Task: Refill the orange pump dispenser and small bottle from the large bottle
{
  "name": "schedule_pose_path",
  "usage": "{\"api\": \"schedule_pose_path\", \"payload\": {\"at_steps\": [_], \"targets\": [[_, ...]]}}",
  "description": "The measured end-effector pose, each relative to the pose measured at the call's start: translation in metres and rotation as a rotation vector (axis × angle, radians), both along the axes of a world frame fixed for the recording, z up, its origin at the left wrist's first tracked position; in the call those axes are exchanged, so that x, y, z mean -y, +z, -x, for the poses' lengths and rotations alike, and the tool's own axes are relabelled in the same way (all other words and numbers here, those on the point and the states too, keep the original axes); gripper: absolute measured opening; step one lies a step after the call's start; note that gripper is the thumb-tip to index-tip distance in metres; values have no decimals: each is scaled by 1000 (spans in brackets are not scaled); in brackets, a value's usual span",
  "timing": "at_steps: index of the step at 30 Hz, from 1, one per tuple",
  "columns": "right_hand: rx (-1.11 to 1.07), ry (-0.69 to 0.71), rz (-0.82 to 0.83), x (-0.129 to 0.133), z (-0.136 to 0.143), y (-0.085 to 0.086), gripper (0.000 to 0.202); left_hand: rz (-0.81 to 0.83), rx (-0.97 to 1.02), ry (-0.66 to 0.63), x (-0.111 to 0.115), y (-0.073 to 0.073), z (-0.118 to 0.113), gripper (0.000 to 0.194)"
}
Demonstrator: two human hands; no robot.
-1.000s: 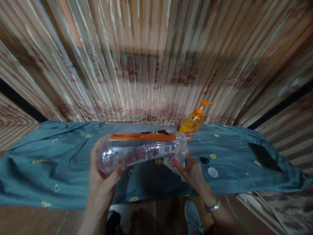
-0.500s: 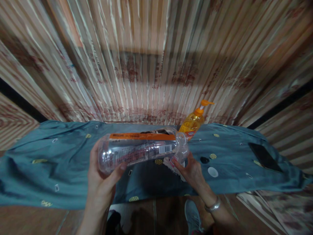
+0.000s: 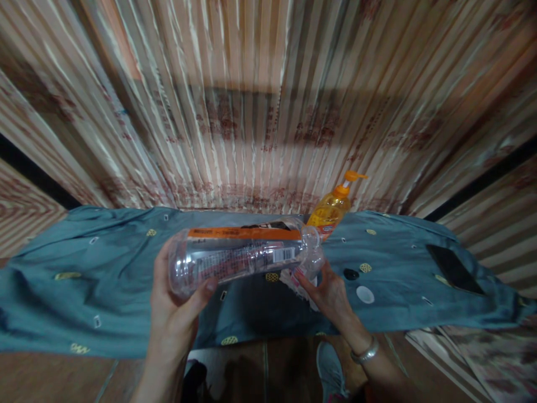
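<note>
A clear plastic bottle [image 3: 243,254] with an orange-and-grey label and barcode lies sideways in the air above the cloth. My left hand [image 3: 178,294] is closed round its base, thumb on the near side. At the neck end, my right hand [image 3: 329,291] is closed on a crumpled white tissue [image 3: 296,282], which hangs below the fingers. Rounded clear plastic at the neck sits against that hand; its exact shape is hard to make out. Behind the neck stands a pump bottle [image 3: 329,212] of yellow liquid with an orange pump, its lower part hidden.
A teal patterned cloth [image 3: 117,280] covers the table. To the right lie a small black round piece [image 3: 351,274], a white disc [image 3: 364,295] and a dark phone-like slab [image 3: 454,270]. A striped curtain [image 3: 251,140] rises behind the table.
</note>
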State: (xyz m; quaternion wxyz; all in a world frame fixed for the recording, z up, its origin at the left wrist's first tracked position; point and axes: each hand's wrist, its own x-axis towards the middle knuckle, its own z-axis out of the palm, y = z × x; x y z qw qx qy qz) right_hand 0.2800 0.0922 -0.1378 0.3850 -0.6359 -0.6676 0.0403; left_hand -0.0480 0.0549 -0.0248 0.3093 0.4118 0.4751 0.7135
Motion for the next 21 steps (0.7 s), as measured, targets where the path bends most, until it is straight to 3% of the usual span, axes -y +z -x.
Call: {"api": "schedule_pose_path", "payload": {"at_steps": [8,21], "targets": [[-7,-13,21,-1,0,-2,67,4,88,19,2,12,-11,89],[-17,-14,53,0,1,4,63,-3,80,20,2,14,-13,88]]}}
